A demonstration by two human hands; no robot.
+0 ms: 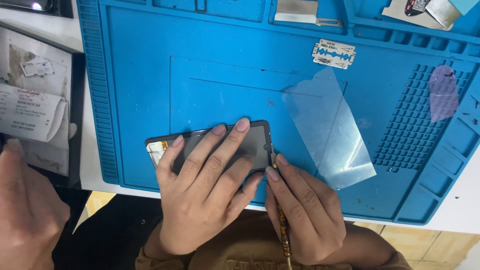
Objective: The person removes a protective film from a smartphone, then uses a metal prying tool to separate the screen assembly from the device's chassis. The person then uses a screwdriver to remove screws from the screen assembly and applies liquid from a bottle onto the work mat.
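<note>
A dark phone screen panel (257, 142) lies flat on a blue work mat (135, 75) near its front edge. My left hand (202, 187) presses flat on top of the panel, fingers spread across it. My right hand (302, 215) grips a thin tool with a patterned brown handle (283, 235); its tip touches the panel's right edge. The panel's left end shows a pale corner with a flex strip (156, 150).
A clear plastic film (330, 130) lies on the mat right of the panel. A razor blade (334, 54) and a purple film scrap (443, 92) lie farther back. Another person's hand (25, 210) is at the lower left, beside paper slips (30, 112) on a dark tray.
</note>
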